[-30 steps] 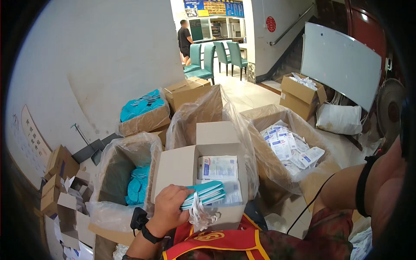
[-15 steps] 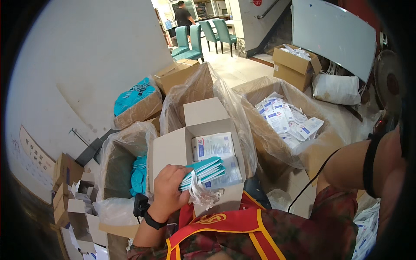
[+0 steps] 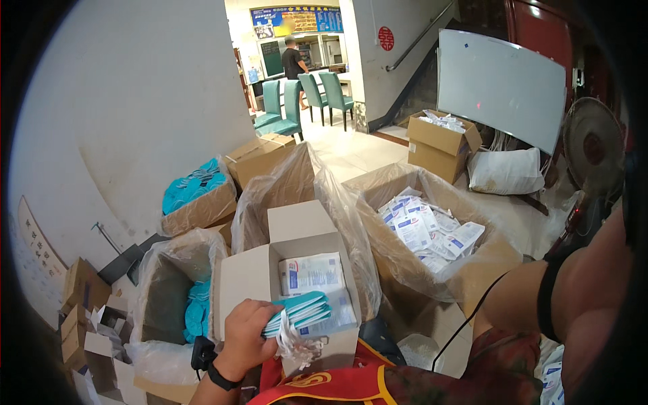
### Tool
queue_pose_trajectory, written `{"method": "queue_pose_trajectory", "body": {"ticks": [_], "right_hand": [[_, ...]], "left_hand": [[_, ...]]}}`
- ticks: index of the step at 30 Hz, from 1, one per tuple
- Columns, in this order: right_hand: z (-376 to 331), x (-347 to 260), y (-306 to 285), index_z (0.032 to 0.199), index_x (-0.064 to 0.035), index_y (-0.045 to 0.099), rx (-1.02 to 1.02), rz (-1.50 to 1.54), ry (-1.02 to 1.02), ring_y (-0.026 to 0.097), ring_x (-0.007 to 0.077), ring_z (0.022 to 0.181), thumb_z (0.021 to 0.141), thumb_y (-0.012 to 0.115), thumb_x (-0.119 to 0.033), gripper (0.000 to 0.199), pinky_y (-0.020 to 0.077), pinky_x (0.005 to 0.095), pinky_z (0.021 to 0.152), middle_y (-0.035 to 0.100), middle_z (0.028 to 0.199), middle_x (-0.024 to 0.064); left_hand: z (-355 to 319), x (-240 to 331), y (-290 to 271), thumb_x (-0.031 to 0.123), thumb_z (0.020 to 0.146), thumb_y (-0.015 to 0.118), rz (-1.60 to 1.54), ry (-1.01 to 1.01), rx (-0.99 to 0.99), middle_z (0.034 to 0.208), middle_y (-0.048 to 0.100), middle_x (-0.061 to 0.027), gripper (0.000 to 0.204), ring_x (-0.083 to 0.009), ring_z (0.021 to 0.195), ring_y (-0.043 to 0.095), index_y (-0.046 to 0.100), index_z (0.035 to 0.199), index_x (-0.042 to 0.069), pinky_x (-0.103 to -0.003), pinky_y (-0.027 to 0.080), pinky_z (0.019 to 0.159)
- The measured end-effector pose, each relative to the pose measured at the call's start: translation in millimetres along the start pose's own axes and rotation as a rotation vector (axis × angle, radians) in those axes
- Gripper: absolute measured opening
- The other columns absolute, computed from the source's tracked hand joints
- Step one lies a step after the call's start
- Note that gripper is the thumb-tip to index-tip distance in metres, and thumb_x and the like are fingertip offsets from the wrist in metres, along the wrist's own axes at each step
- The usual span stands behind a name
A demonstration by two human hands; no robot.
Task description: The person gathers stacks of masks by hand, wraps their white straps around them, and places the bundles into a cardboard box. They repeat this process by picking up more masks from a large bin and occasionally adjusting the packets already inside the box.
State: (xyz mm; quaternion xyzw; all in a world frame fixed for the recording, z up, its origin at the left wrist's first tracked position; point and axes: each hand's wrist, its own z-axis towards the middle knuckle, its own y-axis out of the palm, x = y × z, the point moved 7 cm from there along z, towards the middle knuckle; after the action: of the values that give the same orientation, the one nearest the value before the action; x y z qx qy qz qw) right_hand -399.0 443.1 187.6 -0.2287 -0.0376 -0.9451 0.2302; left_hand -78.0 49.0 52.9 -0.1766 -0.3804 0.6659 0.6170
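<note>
One hand in clear view from here: my left hand [image 3: 244, 337], fingers wrapped tight around a stack of teal face masks [image 3: 299, 313] with white ear loops [image 3: 297, 345] dangling below it. The stack sits over the near edge of the open white carton [image 3: 297, 233] right in front of me, just above the white sachet packs [image 3: 312, 273] lying inside. Black watch [image 3: 217, 375] on that wrist. My right hand isn't visible; only the right forearm [image 3: 574, 297] with a black band comes in at the right edge, so I cannot tell its grip.

Left of the carton, a plastic-lined box [image 3: 169, 297] with more teal masks [image 3: 197, 314] at its bottom. Behind the carton, another lined brown box [image 3: 287, 189]. To the right, a wide lined box [image 3: 432, 270] full of white sachets [image 3: 425, 226]. Further left back, a brown box heaped with teal masks [image 3: 196, 196]. A whiteboard [image 3: 501, 88] leans at the back right, a fan [image 3: 594, 148] beside it. Green chairs [image 3: 297, 104] and a person [image 3: 294, 62] standing well off in the far room.
</note>
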Motion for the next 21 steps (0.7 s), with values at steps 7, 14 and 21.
{"method": "queue_pose_trajectory", "body": {"ticks": [7,14,21], "right_hand": [[31.2,-5.4,78.6,0.134,-0.001,0.04,0.0,-0.066,-0.05,0.052,0.0325,0.112,0.081,0.059,-0.052,0.076,0.0365,0.046,0.102,0.047,0.13,0.0232],[22.3,-38.2,54.2,0.133,-0.0007,0.041,-0.028,-0.163,-0.106,0.051,0.0326,0.113,0.082,0.058,-0.049,0.072,0.0357,0.0464,0.103,0.047,0.131,0.0232],[28.4,-31.1,55.1,0.133,-0.0003,0.041,-0.043,-0.192,-0.09,0.051,0.0327,0.114,0.084,0.057,-0.047,0.069,0.0349,0.0468,0.104,0.046,0.131,0.0231]], "left_hand": [[8.2,-0.6,8.4,0.009,0.062,0.067,-0.003,-0.01,-0.025,0.083,0.063,-0.011,0.032,-0.0298,0.075,0.06,0.065,0.094,0.005,-0.037,0.048,0.066],[8.3,-2.6,11.5,0.01,0.061,0.069,-0.016,-0.004,-0.003,0.082,0.062,-0.0115,0.032,-0.0299,0.074,0.06,0.066,0.092,0.004,-0.037,0.048,0.065],[6.7,-4.6,11.3,0.009,0.06,0.069,-0.047,-0.001,-0.007,0.081,0.062,-0.0119,0.033,-0.0301,0.074,0.06,0.065,0.092,0.003,-0.037,0.048,0.066]]}}
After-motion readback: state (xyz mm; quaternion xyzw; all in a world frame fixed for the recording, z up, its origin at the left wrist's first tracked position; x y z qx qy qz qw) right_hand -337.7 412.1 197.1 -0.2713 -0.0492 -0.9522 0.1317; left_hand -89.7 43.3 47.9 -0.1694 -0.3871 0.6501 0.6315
